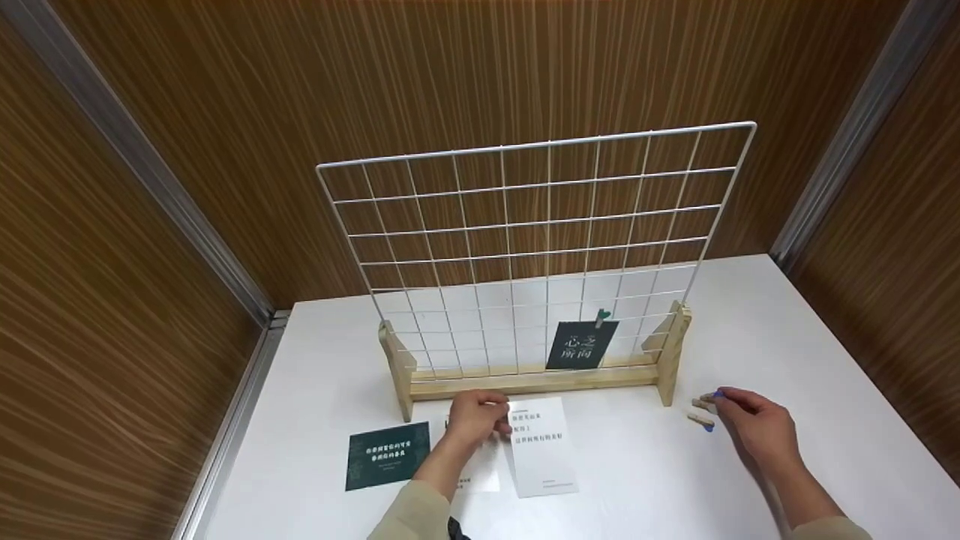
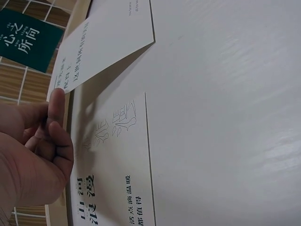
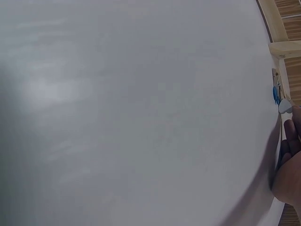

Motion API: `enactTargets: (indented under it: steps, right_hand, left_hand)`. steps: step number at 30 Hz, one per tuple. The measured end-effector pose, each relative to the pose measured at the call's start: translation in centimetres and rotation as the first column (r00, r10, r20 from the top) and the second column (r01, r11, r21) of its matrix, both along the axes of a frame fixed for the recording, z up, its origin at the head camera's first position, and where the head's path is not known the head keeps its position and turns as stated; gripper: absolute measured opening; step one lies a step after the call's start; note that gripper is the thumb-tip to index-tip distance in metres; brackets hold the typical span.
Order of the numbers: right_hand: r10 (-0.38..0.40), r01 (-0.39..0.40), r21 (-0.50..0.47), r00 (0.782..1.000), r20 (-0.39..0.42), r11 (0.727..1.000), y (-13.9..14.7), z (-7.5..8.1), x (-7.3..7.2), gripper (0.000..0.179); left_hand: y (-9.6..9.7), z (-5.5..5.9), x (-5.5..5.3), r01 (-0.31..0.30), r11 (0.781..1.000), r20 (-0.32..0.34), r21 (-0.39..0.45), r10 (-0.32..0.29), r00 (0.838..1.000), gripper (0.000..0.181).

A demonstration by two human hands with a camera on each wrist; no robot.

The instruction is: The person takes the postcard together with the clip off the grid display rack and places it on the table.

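My left hand [image 1: 474, 420] pinches the left edge of a white card [image 1: 544, 450] with printed text; in the left wrist view the card tilts up off the table and casts a shadow. Under that hand lies a second white card [image 2: 117, 165] with dark lettering, partly hidden in the head view. To its left is a dark green card [image 1: 388, 455]. My right hand [image 1: 761, 431] pinches a small wooden clothespin [image 1: 709, 397] with a heart at its end. Beside it another clothespin [image 1: 700, 421] with a blue end lies on the table.
A white wire grid [image 1: 548, 222] stands upright in a wooden base [image 1: 532, 384] behind the hands. A dark card [image 1: 581, 346] hangs low on its right side from a clothespin with a green heart [image 1: 603, 316]. Wood-grain panels surround the white table [image 1: 637, 480].
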State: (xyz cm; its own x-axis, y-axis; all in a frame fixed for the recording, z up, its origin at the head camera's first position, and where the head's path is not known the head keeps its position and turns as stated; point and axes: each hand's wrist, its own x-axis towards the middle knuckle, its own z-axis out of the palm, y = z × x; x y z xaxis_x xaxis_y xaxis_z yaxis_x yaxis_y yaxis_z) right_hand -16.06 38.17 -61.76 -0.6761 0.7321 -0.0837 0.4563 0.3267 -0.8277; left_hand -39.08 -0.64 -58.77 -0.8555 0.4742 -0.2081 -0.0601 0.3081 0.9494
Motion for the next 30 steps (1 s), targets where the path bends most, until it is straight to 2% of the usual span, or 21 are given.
enactTargets:
  steps: [11,16,22,30]
  right_hand:
    - [0.006,-0.005,0.029,1.0,-0.019,1.0,-0.2,0.0,0.2,0.048]
    - [0.015,-0.014,0.017,1.0,-0.021,1.0,-0.1,0.1,0.2,0.051]
    - [0.036,-0.037,-0.024,0.999,-0.039,0.999,0.2,0.3,0.3,0.053]
    - [0.021,-0.026,-0.077,0.997,-0.07,0.997,1.1,0.6,0.4,0.054]
  left_hand:
    - [-0.4,0.2,-0.2,0.006,1.0,-0.012,0.024,-0.006,1.0,0.021]
    - [-0.5,0.6,-0.4,0.01,1.0,-0.007,-0.012,-0.01,1.0,0.022]
    - [-0.5,1.3,-0.7,0.007,1.0,-0.002,-0.026,-0.007,1.0,0.022]
    - [-0.2,2.6,-0.8,0.026,0.999,-0.037,0.022,-0.025,0.999,0.022]
